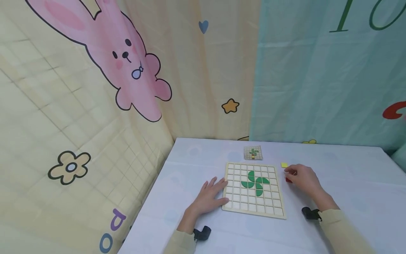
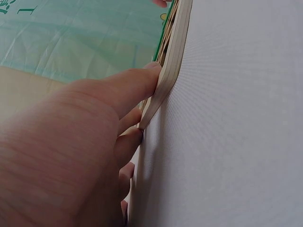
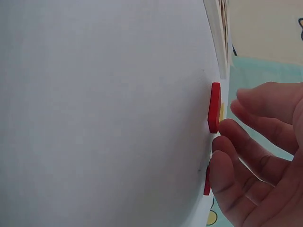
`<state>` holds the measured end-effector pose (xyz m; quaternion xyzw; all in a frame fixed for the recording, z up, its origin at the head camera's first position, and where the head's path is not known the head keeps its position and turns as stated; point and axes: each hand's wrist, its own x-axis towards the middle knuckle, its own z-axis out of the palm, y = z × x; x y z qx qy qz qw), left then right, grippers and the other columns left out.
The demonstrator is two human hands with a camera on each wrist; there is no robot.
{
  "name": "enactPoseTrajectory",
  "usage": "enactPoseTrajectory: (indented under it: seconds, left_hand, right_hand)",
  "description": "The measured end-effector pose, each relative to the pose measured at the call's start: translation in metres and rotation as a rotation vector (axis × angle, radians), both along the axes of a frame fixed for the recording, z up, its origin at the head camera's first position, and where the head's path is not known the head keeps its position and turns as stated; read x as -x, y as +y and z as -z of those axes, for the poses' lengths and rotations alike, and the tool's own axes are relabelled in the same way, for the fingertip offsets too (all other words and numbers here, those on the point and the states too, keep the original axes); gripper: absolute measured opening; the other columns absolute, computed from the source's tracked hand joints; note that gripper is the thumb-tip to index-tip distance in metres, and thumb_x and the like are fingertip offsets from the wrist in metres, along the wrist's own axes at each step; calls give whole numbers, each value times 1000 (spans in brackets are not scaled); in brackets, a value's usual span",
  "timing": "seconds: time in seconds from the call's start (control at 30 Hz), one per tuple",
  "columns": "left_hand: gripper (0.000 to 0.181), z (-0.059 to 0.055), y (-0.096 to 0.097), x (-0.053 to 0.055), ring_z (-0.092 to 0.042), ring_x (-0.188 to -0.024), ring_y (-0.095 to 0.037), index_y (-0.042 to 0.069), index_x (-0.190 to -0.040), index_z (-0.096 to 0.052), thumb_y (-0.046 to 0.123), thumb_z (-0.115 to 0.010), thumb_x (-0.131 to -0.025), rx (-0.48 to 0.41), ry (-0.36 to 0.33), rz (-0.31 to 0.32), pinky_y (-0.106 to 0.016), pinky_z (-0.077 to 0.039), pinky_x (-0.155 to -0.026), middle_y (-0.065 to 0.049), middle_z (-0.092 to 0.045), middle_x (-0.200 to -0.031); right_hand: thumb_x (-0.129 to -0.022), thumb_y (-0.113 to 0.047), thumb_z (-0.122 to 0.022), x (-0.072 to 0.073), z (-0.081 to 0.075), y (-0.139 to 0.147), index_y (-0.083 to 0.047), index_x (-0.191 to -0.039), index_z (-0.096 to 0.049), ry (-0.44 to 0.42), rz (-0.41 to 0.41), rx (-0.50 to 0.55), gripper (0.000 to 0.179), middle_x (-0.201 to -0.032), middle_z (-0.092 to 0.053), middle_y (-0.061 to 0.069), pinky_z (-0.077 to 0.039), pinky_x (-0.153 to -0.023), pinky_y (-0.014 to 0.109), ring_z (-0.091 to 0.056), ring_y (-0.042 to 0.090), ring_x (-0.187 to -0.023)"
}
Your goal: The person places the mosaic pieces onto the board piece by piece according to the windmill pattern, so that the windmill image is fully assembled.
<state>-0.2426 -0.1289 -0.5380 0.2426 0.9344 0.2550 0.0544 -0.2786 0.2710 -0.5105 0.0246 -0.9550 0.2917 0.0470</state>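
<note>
A square wooden grid board [image 1: 234, 205] lies on the table, with several green quarter-round tiles [image 1: 259, 189] set in a pinwheel near its middle. My left hand [image 1: 207, 197] rests at the board's left edge, fingers spread; in the left wrist view its thumb [image 2: 135, 87] touches the board's side. To the right of the board, my right hand [image 1: 302, 180] hovers low over a red tile [image 3: 214, 108], fingers loosely bent and nothing visible between them. A second red tile [image 3: 207, 180] is partly hidden behind those fingers. Just beyond the hand lies a yellow square tile [image 1: 284, 164].
Behind the board lies a small pattern card [image 1: 257, 153] showing a green pinwheel on a grid. White cloth covers the table [image 1: 358, 169]. Printed curtains [image 1: 215, 70] hang along the table's back and left sides.
</note>
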Motion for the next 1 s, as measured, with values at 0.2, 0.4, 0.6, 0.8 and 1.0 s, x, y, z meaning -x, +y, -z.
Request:
enactPoseTrajectory:
  seconds: [0.2, 0.4, 0.6, 0.8, 1.0]
  left_hand:
    - [66, -2, -1, -2, -14, -153, -25, 21, -155, -43, 47, -61, -97, -13, 10, 9, -53, -9, -122, 6, -34, -162]
    - [67, 0, 0, -1, -12, -154, -23, 23, -156, -40, 50, -59, -97, 6, 9, 12, -52, -7, -123, 8, -31, -162]
    - [67, -1, 1, -1, -12, -154, -23, 23, -156, -41, 49, -60, -97, 2, 8, 1, -52, -7, -123, 8, -32, -162]
    - [67, -3, 2, -2, -12, -154, -24, 23, -156, -41, 49, -59, -97, 6, 13, 2, -52, -8, -123, 8, -32, -162]
    - [67, -4, 1, -2, -11, -154, -23, 23, -156, -40, 48, -60, -97, 4, 3, 1, -51, -7, -123, 8, -30, -163]
  right_hand:
    - [-87, -17, -79, -1, 6, 9, -1, -105, -75, -37, -60, -33, 24, -94, -69, 7, -55, -78, 49, -62, 28, -89]
    - [-83, -16, -84, -3, 7, 12, -2, -101, -75, -52, -61, -41, 24, -91, -67, 6, -55, -79, 50, -59, 28, -88]
    - [-82, -15, -84, -2, 7, 12, -6, -95, -73, -37, -62, -32, 19, -86, -65, 3, -54, -75, 43, -57, 25, -83]
    - [-83, -12, -84, -2, 7, 11, -8, -94, -69, -30, -67, -7, 19, -84, -64, 2, -53, -72, 39, -55, 24, -81]
    - [-85, -6, -80, -6, 5, 9, -9, -95, -70, -4, -67, 6, 15, -86, -66, 1, -56, -76, 43, -57, 24, -84]
